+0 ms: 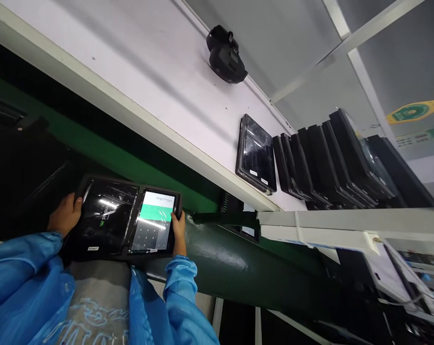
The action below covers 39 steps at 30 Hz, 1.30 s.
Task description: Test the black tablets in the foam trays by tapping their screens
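Our two forearms [184, 292] stretch forward, thumbs [78, 204] on top: left hand [65, 214], right hand [179, 232] clasp opposite edges of one two-panel device [126, 220] between them. One lit screen [154, 223], nearer right hand. Right of our grip, on shelf [181, 86]: black cases [317, 158], too overlapped to count.

A black device [127, 221] looks like smooth plastic; its left panel is highly glossy, wrinkled at the edges like clear film, and its lit screen [154, 215] gleams like glass. Small white labels look like paper, as on the left panel's sticker [93, 248]. The blue jacket [188, 287] is thin, creased cloth with a slight sheen; the grey shirt [98, 285] is matt, soft-looking cloth. The pale shelf [148, 62] is smooth and low-sheen, lightly specked. A tablet [258, 153] on it shines. The dark green surface [231, 254] is smooth and softly glossy.
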### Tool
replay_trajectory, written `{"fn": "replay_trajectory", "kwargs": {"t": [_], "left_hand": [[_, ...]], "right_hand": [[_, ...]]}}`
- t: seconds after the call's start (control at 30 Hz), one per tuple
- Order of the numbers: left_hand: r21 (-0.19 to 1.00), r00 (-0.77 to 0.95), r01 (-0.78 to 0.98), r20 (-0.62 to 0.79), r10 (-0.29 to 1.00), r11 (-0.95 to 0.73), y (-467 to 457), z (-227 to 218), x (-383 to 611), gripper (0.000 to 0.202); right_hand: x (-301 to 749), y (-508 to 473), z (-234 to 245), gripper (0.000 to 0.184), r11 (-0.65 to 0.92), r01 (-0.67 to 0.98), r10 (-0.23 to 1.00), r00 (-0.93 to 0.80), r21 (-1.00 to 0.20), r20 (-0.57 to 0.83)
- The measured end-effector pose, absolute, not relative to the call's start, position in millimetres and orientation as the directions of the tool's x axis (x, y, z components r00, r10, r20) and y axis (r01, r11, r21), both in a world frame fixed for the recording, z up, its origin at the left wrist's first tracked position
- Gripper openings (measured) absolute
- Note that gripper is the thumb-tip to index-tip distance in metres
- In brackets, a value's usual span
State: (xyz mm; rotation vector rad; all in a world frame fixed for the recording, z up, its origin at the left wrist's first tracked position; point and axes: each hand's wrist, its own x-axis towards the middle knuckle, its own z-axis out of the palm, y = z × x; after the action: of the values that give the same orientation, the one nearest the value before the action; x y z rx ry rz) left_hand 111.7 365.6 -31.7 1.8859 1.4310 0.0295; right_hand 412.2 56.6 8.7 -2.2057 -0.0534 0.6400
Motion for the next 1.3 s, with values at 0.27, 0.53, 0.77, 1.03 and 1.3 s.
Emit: {"fn": "replay_trajectory", "kwargs": {"t": [0.27,0.53,0.77,1.03,1.3], "left_hand": [[0.523,0.339,0.850,-0.437,0.833,-0.072,365,-21,114,0.062],[0.506,0.338,0.857,-0.415,0.845,-0.094,365,-15,121,0.054],[0.514,0.354,0.850,-0.400,0.845,-0.113,367,-18,117,0.054],[0.520,0.457,0.827,-0.394,0.797,-0.217,391,-15,117,0.051],[0.572,0.569,0.764,-0.382,0.728,-0.297,405,-24,107,0.053]], "right_hand": [[417,35,14,0.109,-0.537,-0.142,0.500,0.740,-0.832,-0.449],[414,43,6,0.072,-0.565,-0.164,0.372,0.824,-0.808,-0.427],[398,46,13,0.062,-0.683,-0.151,0.265,0.860,-0.714,-0.435],[340,35,22,0.054,-0.722,-0.259,0.085,0.887,-0.642,-0.454],[286,12,17,0.056,-0.719,-0.348,-0.038,0.884,-0.602,-0.466]]}}
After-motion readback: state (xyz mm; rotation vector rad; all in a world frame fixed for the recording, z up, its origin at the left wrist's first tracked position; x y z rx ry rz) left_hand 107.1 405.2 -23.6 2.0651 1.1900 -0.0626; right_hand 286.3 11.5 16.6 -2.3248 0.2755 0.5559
